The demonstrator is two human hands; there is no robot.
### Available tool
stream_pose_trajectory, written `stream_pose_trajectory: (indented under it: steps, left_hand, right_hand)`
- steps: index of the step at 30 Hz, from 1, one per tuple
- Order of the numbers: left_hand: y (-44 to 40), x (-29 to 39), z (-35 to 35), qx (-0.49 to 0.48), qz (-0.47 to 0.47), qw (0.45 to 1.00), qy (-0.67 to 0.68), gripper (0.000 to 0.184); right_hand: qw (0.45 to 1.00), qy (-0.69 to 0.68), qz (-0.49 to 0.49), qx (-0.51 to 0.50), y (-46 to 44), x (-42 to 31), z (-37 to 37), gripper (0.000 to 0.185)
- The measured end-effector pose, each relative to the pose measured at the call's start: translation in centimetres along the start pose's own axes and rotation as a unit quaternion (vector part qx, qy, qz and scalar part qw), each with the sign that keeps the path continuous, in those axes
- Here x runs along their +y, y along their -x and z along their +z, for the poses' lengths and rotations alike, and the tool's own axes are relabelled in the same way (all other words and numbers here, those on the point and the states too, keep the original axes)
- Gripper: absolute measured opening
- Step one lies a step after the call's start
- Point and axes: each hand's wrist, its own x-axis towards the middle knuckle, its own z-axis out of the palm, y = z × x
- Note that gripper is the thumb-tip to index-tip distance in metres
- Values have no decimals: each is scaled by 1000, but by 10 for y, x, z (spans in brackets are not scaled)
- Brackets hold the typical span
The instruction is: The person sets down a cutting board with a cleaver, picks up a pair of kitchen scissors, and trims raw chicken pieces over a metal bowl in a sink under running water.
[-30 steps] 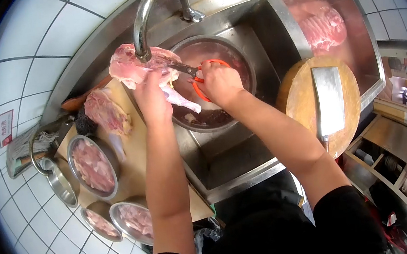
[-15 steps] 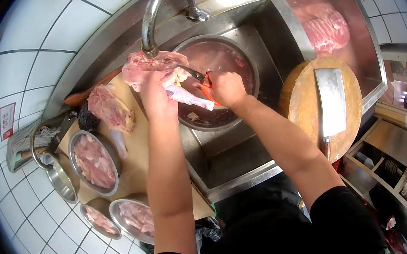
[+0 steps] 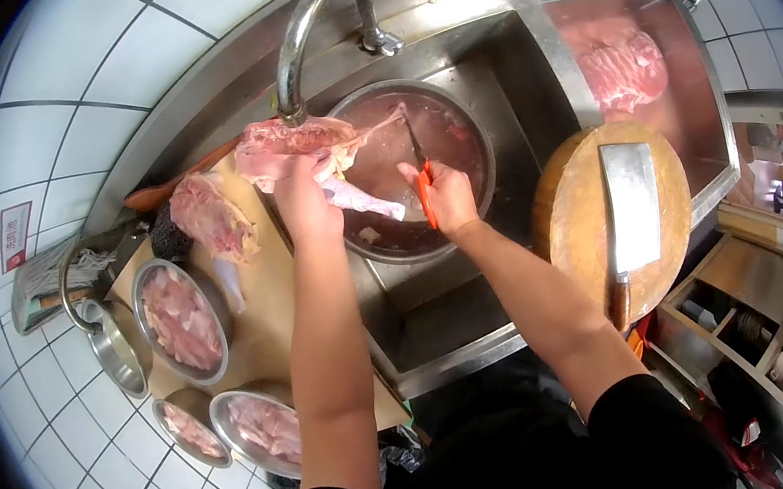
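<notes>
My left hand (image 3: 308, 204) is closed around a raw poultry piece (image 3: 291, 146) with a leg, held over the left side of a metal basin (image 3: 489, 153). My right hand (image 3: 452, 198) grips orange-handled scissors (image 3: 426, 191), their dark blades pointing away from me above the reddish water in the basin. From the poultry a thin strip of skin or flesh (image 3: 384, 123) stretches right to the blade tips. A small pale scrap floats in the water near the leg's end. The basin sits inside a steel sink (image 3: 526, 68).
A curved faucet (image 3: 289, 64) hangs just above the poultry. Left, a board (image 3: 263, 339) carries another raw poultry piece (image 3: 209, 216) and several metal bowls of cut meat (image 3: 180, 319). On the right, a cleaver (image 3: 632, 205) lies on a round chopping block (image 3: 570, 197). Beyond, meat (image 3: 626, 67) soaks in a second sink.
The scissors have moved away from the poultry and turned more upright. A thin strip now stretches between the poultry and the blade tips. My left hand still holds the piece.
</notes>
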Motion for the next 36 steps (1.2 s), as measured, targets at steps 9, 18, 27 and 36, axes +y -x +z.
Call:
stream_pose_trajectory:
  steps: [9, 18, 27, 36]
  left_hand:
    - [2, 0, -8, 24, 59, 993, -101, 23]
    - [11, 12, 9, -15, 90, 984, -150, 21]
    - [11, 11, 12, -25, 64, 986, -155, 16]
    - [7, 9, 11, -16, 78, 988, -130, 16]
  right_hand:
    - [908, -296, 297, 23, 1, 6, 7, 69]
    - [956, 290, -55, 9, 3, -22, -2, 71]
    - [902, 384, -195, -31, -20, -51, -8, 43]
    - [892, 395, -216, -39, -28, -35, -4, 52]
